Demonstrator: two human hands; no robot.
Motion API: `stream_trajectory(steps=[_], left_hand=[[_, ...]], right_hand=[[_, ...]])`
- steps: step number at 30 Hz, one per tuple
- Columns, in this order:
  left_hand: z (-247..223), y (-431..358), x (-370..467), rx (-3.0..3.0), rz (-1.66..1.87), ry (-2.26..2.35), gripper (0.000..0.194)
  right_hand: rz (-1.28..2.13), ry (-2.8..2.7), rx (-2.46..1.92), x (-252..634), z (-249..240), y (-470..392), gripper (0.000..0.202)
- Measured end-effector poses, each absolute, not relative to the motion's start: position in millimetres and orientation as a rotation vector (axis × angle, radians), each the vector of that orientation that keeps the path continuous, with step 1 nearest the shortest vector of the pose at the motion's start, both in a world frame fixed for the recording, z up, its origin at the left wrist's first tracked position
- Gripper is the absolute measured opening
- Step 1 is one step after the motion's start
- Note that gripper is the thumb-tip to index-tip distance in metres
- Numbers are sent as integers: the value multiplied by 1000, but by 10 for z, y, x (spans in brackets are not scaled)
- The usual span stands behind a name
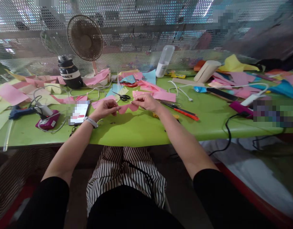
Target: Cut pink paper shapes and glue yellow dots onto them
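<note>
Between my two hands stretches a pink paper cutout with a scalloped lower edge, held just above the green table. My left hand pinches its left end, and a pale watch band circles that wrist. At the other end, the fingertips of my right hand grip the paper's upper right part. Black-handled scissors lie just beyond the paper. Left of my left hand rests a phone with its screen lit.
A glue gun and a purple power block with cables sit at the left. Behind stand a black bottle and a fan. An orange-handled tool lies right of my right hand. Coloured paper scraps cover the table's back.
</note>
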State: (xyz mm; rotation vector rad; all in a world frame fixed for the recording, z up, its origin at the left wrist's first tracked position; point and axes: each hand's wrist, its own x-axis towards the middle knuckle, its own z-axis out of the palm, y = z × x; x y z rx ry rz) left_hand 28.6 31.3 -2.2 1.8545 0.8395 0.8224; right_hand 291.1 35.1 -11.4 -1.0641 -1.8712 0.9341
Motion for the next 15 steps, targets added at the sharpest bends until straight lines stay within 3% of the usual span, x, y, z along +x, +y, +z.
stream_trajectory(steps=[15], left_hand=[[-80,382,259,1888,754,684,32]], right_hand=[[926,-1877,-1059,2887,-111,344,48]])
